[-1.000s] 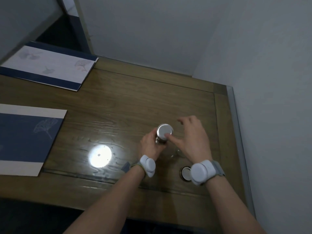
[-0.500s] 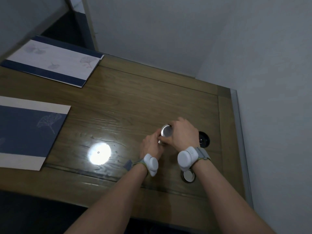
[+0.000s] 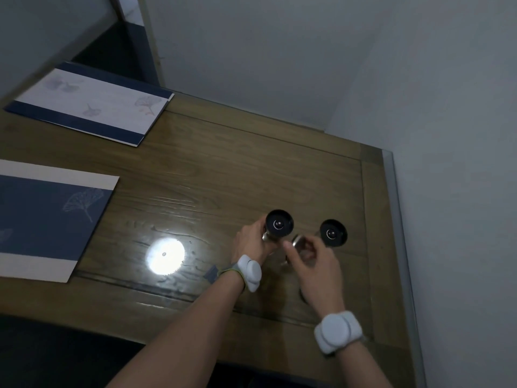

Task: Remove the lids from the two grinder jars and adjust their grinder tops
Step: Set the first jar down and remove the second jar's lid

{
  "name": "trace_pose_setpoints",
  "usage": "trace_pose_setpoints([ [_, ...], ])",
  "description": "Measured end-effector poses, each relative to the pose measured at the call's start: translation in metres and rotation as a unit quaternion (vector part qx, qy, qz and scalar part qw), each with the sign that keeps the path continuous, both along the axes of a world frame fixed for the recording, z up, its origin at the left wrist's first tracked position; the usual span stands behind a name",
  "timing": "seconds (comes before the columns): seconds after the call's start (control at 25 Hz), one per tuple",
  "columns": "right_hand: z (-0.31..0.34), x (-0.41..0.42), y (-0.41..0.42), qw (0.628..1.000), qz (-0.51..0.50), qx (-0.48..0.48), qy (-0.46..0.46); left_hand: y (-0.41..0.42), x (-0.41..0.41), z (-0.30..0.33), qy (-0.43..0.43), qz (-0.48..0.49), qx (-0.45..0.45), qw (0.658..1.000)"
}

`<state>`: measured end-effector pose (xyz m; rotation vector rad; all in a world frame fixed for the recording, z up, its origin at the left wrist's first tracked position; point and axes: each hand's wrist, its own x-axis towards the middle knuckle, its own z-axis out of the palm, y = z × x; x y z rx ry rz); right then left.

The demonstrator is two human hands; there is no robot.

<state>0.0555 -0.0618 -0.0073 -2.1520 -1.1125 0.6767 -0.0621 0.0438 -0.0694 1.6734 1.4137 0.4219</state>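
Lid [image 3: 298,242] pinched in right hand [image 3: 316,264]; left hand [image 3: 251,242] wraps near jar [image 3: 279,225]. Glass looks slick, breakable: best gripped round the body, below the top.

Your forearms are bare, with no sleeves in sight. Your left wrist carries a white, rounded puck-shaped device [image 3: 249,272] on a greenish-grey strap, its loose grey tail pointing to nine o'clock. Your right wrist carries a white round-faced device [image 3: 336,331] on a broad white band.
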Motion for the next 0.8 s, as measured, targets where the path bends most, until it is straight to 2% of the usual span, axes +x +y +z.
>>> trace_pose_setpoints([
  [0.24, -0.080, -0.006, -0.025, 0.998, -0.005, -0.049, 0.047, 0.000, 0.004, 0.004, 0.041, 0.003, 0.001, 0.999],
  [0.44, -0.101, 0.000, -0.019, 0.992, 0.034, -0.114, 0.031, 0.001, 0.006, 0.003, 0.052, 0.002, -0.014, 0.999],
  [0.8, -0.125, -0.009, -0.036, 0.990, 0.053, -0.131, -0.025, 0.003, 0.005, -0.002, 0.073, -0.003, -0.001, 0.997],
])
